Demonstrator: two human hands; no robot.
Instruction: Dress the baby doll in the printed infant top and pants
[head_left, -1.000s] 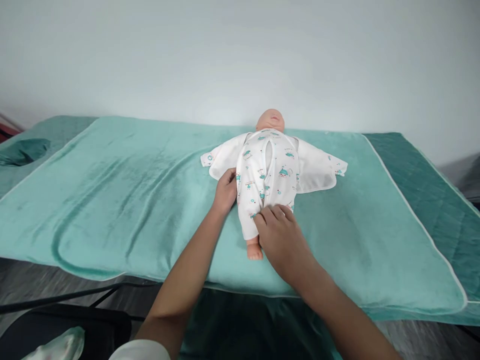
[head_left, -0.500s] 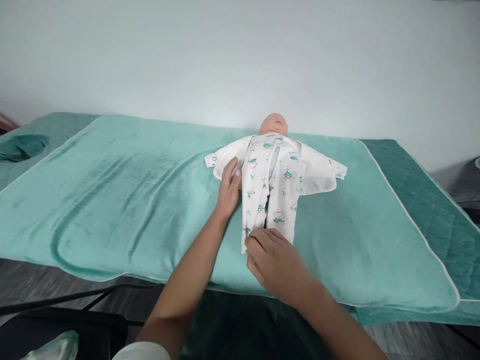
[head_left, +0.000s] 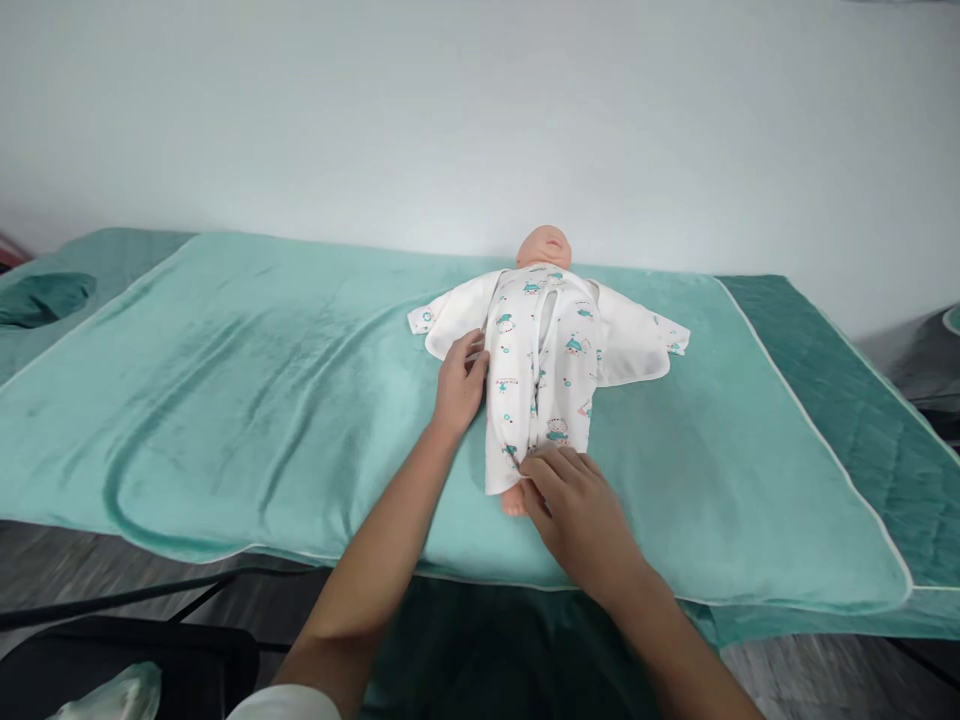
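A baby doll (head_left: 543, 246) lies on its back, dressed in a white printed romper (head_left: 510, 400) with long legs. Beneath it a white top (head_left: 634, 335) spreads out to both sides with its sleeves stretched wide. My right hand (head_left: 576, 515) pinches the romper's front edge near the leg hems and covers part of them. One bare doll foot (head_left: 514, 499) shows below the hem on the left. My left hand (head_left: 461, 385) rests against the romper's left side, fingers bent and thumb apart, its fingertips touching the cloth edge.
A light green plush blanket (head_left: 225, 400) covers the bed, over a darker green quilted cover (head_left: 847, 400). Behind stands a pale wall (head_left: 480, 120). At lower left are a black chair (head_left: 195, 660) and a clear plastic bag (head_left: 120, 695).
My right hand has shifted right with the romper's edge, and the doll's foot has come into view. The gap between the legs has narrowed. My left hand's fingers have bent and moved slightly down.
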